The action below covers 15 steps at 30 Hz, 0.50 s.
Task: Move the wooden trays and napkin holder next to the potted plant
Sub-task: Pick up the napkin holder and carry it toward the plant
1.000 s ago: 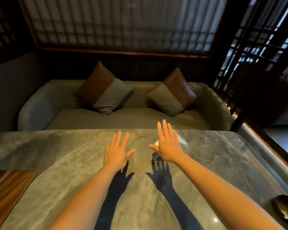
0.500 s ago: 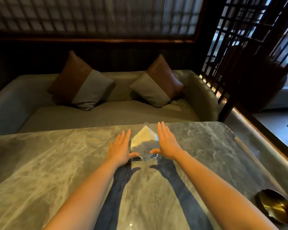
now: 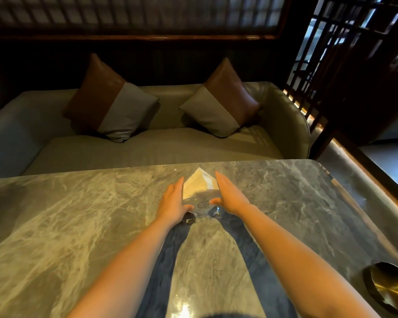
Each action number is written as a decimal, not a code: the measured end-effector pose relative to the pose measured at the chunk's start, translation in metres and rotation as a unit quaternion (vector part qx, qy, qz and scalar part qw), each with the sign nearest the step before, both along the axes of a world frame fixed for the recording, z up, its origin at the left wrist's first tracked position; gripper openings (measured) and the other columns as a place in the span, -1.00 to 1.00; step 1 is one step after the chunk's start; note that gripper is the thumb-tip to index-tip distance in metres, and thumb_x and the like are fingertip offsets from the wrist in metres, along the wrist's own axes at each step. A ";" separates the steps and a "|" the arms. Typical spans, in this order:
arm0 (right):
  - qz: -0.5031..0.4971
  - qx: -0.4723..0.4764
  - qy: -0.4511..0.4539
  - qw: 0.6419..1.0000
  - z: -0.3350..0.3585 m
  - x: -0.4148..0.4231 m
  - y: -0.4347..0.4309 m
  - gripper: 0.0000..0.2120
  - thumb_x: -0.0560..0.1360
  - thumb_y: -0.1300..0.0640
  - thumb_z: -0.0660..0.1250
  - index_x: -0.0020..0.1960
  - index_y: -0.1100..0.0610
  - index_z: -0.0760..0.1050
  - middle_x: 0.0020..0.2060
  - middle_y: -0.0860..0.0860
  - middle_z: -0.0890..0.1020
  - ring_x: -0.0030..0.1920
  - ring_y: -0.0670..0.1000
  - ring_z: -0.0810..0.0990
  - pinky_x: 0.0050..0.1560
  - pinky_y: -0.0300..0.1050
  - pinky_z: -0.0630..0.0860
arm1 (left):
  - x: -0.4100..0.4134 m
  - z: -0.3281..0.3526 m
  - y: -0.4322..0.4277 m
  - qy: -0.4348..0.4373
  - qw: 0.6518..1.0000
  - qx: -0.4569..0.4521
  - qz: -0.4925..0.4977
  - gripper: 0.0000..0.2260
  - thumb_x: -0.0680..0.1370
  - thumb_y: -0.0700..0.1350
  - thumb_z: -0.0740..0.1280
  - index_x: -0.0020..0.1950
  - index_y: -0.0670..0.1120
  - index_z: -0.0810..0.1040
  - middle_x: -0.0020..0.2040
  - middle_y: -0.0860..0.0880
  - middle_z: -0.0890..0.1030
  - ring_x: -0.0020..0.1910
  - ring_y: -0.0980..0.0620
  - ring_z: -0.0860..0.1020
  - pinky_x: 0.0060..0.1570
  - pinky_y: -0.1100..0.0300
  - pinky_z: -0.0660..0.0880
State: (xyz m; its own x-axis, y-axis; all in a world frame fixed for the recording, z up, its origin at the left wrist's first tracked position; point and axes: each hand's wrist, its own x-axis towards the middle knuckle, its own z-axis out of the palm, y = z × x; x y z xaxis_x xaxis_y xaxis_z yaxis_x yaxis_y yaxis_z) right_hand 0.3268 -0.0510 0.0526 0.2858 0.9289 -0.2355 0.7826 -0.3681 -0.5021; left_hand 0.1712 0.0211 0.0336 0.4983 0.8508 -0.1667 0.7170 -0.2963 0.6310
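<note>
A clear acrylic napkin holder (image 3: 201,204) with a stack of pale napkins (image 3: 199,183) stands on the marble table (image 3: 78,226), close to its far edge. My left hand (image 3: 172,203) lies flat against the holder's left side and my right hand (image 3: 230,196) against its right side. Both thumbs touch its front face, so the holder is clamped between my palms and rests on the table. No wooden tray or potted plant is in view.
A dark-rimmed brass dish (image 3: 393,288) sits at the table's near right corner. Beyond the far edge is a grey sofa (image 3: 147,148) with two brown-and-grey cushions. A dark lattice screen (image 3: 354,65) stands to the right.
The view has shifted right and forward. My hands went from hovering open above the table to closing in on both sides of the napkin holder, palms now pressed against it.
</note>
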 end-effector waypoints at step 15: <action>-0.025 0.010 0.030 0.999 0.000 -0.060 -0.028 -0.39 0.42 0.20 0.42 0.38 0.15 0.24 0.32 0.16 0.43 0.29 0.15 0.43 0.28 0.07 0.42 | -0.064 0.009 -0.029 -0.041 0.996 -0.050 0.063 -0.40 0.33 -0.29 0.50 0.30 -0.08 0.36 0.26 -0.14 0.46 0.22 -0.12 0.46 0.19 0.04 0.43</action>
State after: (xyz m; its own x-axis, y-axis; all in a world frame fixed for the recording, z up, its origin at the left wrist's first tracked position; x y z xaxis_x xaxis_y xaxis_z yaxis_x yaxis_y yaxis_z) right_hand 0.2669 -0.0790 0.0527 0.3174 0.9186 -0.2353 0.7320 -0.3951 -0.5550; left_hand 0.1074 -0.0078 0.0428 0.4038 0.8888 -0.2169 0.6896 -0.1399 0.7106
